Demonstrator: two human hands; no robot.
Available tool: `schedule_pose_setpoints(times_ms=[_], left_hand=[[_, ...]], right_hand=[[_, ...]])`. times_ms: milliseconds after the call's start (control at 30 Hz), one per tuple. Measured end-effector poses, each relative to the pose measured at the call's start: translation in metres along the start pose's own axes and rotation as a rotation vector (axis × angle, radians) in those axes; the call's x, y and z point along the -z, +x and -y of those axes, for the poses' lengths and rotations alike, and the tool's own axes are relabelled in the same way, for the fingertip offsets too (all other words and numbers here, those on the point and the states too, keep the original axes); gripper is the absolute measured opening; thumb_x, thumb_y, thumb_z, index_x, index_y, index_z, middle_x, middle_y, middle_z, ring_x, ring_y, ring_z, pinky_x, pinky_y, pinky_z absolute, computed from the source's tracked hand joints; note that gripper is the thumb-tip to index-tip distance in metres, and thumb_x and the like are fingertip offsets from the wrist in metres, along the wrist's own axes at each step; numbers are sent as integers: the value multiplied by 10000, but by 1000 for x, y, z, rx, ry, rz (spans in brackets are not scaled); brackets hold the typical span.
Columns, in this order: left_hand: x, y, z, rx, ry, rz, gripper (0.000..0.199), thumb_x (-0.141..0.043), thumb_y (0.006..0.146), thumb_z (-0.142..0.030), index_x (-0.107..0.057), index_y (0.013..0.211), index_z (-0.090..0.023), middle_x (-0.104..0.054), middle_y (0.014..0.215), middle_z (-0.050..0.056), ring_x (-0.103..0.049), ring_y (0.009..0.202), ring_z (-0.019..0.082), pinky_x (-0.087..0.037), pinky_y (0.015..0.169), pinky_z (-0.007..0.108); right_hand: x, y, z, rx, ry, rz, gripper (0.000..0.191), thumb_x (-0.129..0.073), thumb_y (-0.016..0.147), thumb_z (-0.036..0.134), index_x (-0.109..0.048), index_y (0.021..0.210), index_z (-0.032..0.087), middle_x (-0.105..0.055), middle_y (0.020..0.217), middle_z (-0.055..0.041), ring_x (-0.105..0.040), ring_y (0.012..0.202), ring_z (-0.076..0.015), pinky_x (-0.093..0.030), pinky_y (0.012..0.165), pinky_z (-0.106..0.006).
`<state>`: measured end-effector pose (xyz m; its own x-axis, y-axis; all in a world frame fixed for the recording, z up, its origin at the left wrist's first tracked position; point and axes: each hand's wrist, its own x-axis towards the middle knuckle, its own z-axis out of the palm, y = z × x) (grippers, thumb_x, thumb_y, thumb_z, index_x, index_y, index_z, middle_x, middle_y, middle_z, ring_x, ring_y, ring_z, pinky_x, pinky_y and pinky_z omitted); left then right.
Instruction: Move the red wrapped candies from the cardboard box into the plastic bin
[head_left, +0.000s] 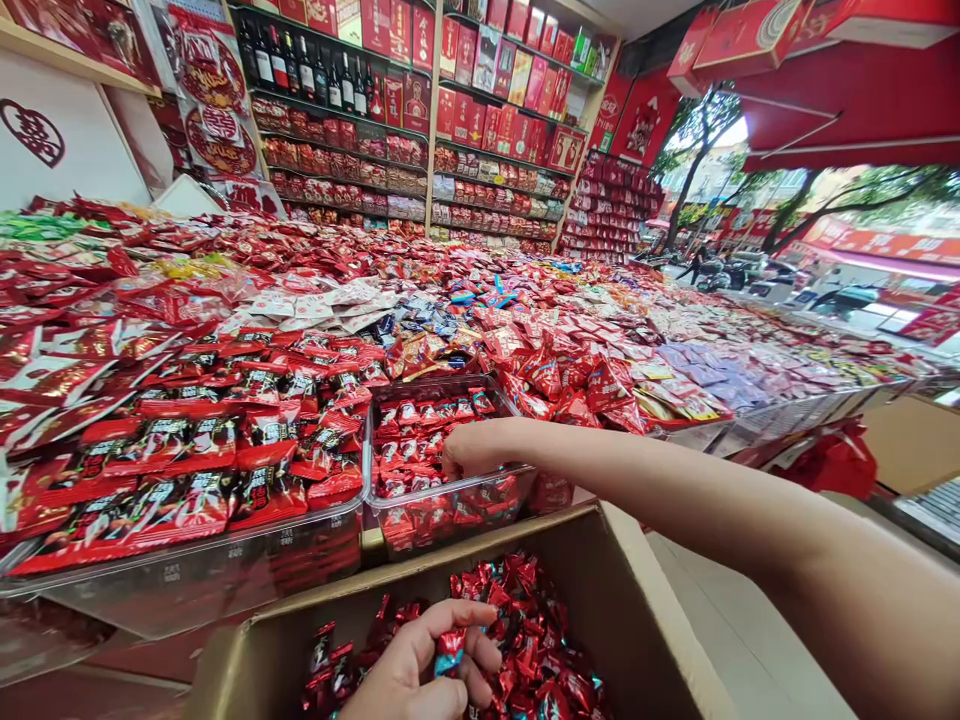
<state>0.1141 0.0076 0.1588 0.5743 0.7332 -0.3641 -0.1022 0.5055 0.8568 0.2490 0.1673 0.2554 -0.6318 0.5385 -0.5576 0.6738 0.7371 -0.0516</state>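
My left hand point(416, 665) is over an open cardboard box point(660, 620), its fingers curled around a small wrapped candy point(450, 648) in red and light-blue foil. Beneath it lie many loose candies point(525, 640) in similar shiny red wrappers. My right hand point(476, 447) reaches across into a clear plastic bin point(442, 490), fingers curled and pointing down at the red candies point(409, 440) lined up in rows there. Its fingertips are mostly hidden, so anything between them does not show.
Left of the bin stands a wider clear tray of red-and-black packets point(202, 440). Red triangular packets point(551, 370) are heaped to the right. Behind spreads a long counter of wrapped sweets. Shelves point(337, 120) with bottles and red boxes line the back; a street shows at right.
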Motion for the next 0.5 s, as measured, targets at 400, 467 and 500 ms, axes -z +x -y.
schedule_pose_setpoints(times_ms=[400,467,500], left_hand=[[-2,-3,-4,-13,41,23,520,-411,485,-53,-576,964,-169,-615,773,7,-536,634,118,-324,584,256],[-2,-3,-4,-11,44,22,522,-411,482,-55,-575,965,-164,-614,775,11,-537,636,120,-319,580,253],[-2,-3,-4,-10,46,21,521,-412,482,-55,-575,964,-162,-614,776,13,-538,637,119,-318,581,252]], right_hand=[[8,-6,11,19,-18,67,276,-529,685,180,-648,931,146,-653,804,-38,-532,648,-120,-334,489,-194],[7,-5,11,16,-3,56,300,-556,681,247,-632,958,160,-649,822,-30,-535,652,-124,-337,481,-198],[7,-6,11,9,-13,51,315,-567,677,274,-626,964,158,-647,825,-34,-538,658,-130,-337,480,-201]])
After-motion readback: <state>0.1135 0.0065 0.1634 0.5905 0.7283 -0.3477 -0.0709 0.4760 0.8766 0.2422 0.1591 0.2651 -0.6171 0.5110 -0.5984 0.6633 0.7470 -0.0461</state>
